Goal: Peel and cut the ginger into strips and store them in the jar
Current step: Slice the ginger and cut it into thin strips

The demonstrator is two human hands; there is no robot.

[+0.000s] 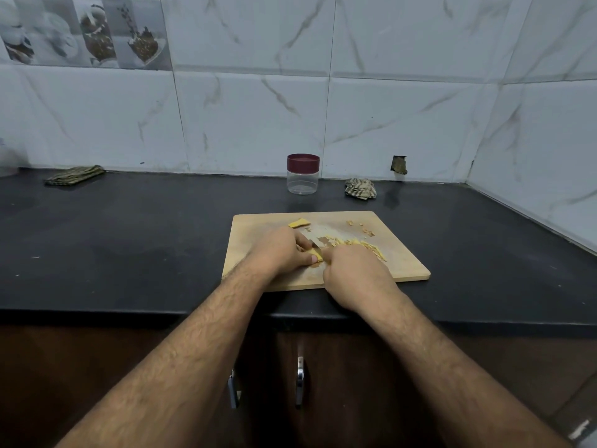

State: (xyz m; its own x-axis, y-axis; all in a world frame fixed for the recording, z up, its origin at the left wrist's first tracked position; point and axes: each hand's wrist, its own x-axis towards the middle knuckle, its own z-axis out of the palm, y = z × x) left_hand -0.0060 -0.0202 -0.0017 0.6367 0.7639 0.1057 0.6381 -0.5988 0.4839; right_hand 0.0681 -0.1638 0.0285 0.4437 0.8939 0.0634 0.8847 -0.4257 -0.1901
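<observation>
Hands meet on the cutting board (403, 266): left hand (277, 253) pinches a ginger piece (316, 253), right hand (355, 273) curls around a knife (311, 239); behind the board stands a lidded jar (303, 173), a crumpled cloth (361, 188) beside it.

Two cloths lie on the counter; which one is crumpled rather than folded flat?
The cloth right of the jar, near the wall, is bunched into a lump. The other cloth, far left, lies folded flat.

Your ginger piece (316, 254) sits pinched on the cutting board (397, 253), strips (361, 244) beside; jar (303, 173) lidded, empty, behind.

Two bare, hairy forearms, left hand (281, 253) and right hand (355, 273) ringless.
</observation>
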